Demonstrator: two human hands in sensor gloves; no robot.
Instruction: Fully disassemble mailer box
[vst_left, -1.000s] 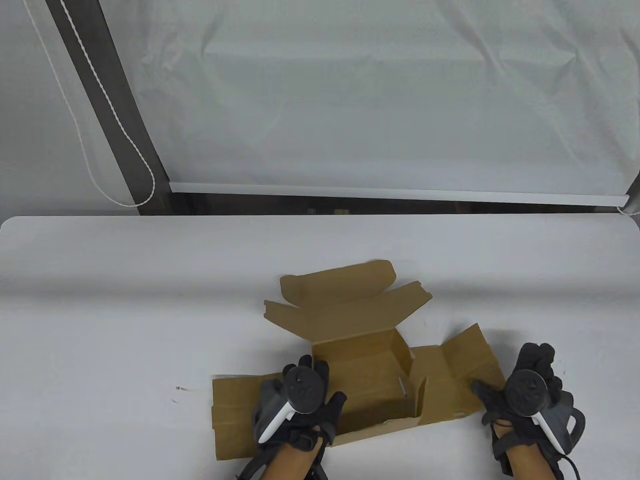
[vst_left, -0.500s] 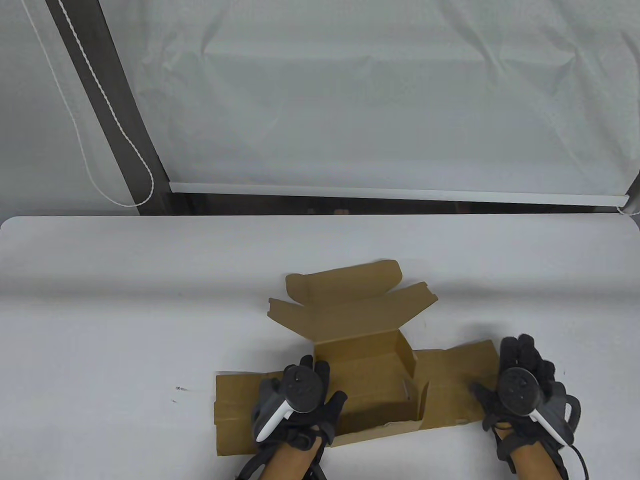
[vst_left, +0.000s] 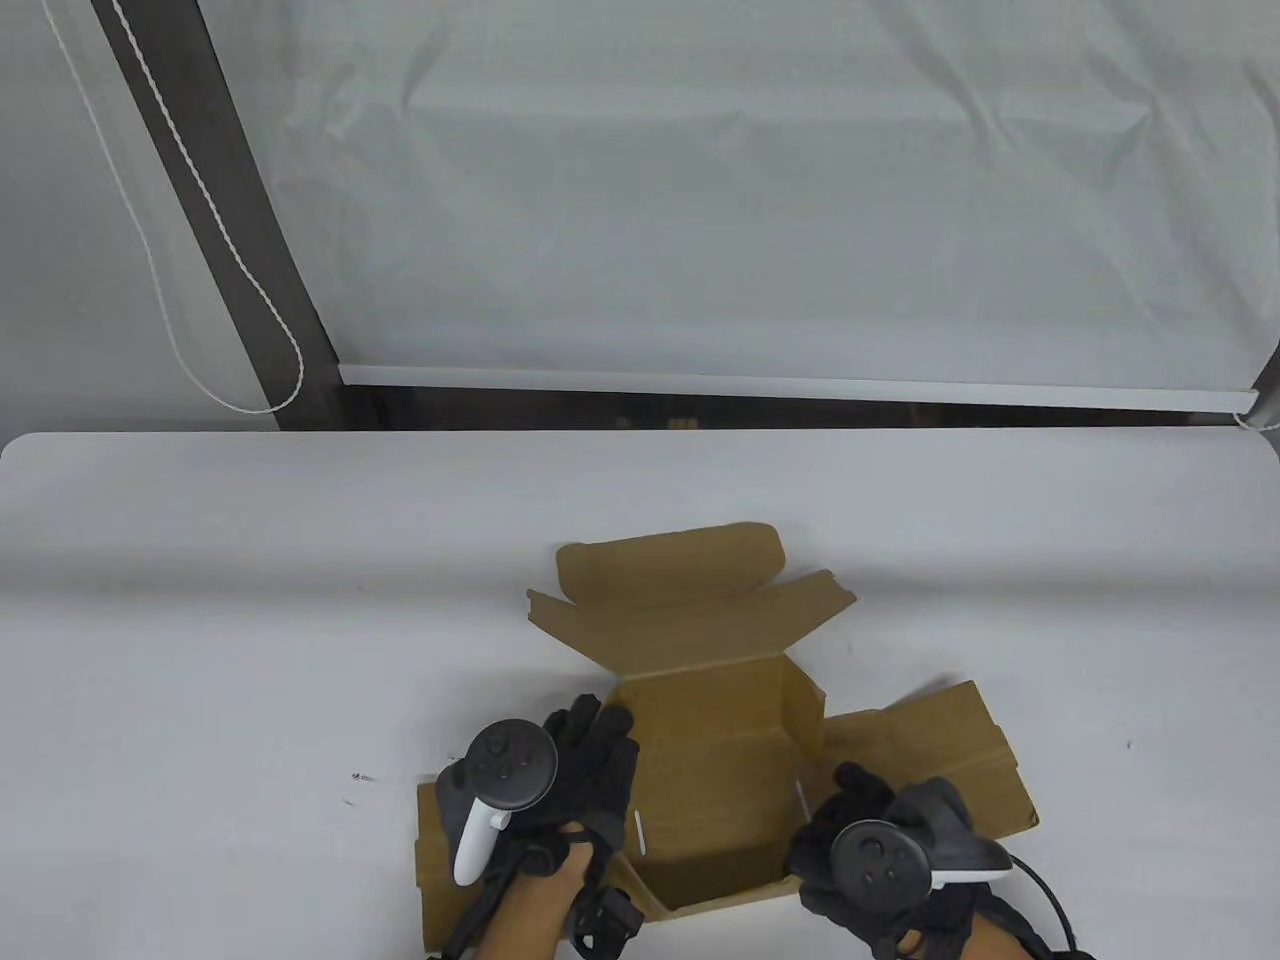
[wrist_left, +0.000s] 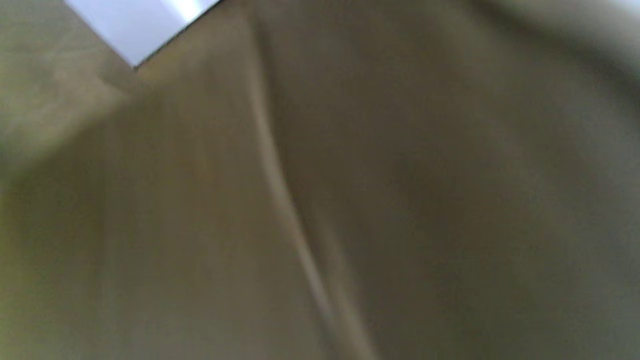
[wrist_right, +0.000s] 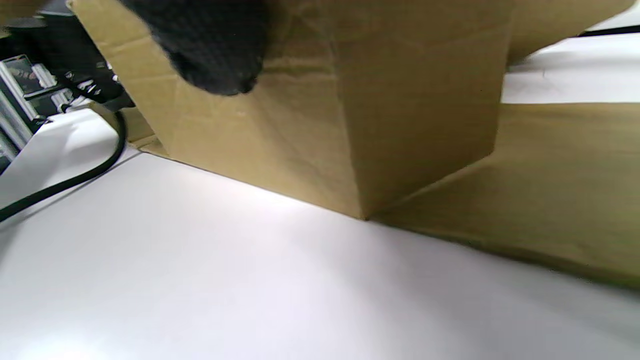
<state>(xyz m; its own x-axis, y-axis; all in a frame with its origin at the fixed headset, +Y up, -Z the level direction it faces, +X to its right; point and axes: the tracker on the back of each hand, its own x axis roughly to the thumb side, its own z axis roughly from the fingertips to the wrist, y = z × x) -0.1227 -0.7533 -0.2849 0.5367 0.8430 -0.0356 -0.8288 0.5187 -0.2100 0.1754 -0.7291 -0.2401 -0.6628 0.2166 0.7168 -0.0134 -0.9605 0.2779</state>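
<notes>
The brown mailer box sat on the white table, near its front edge, half taken apart. Its lid stood open on the far side of the box, and a flattened side panel lay on the table to the right of the box. Another flat panel lay to the left of the box, partly under the left hand.

The left hand rested against the box's left wall, its fingers lying close together and pointing away from the person. The left wrist view was filled with blurred cardboard.

The right hand was at the box's near right corner; whether its fingers were spread or curled could not be told. In the right wrist view a gloved fingertip touched the box's outer wall, and a black cable trailed across the table left of the box.

Behind the box, past the table's far edge, hung a white blind with a looped cord.
</notes>
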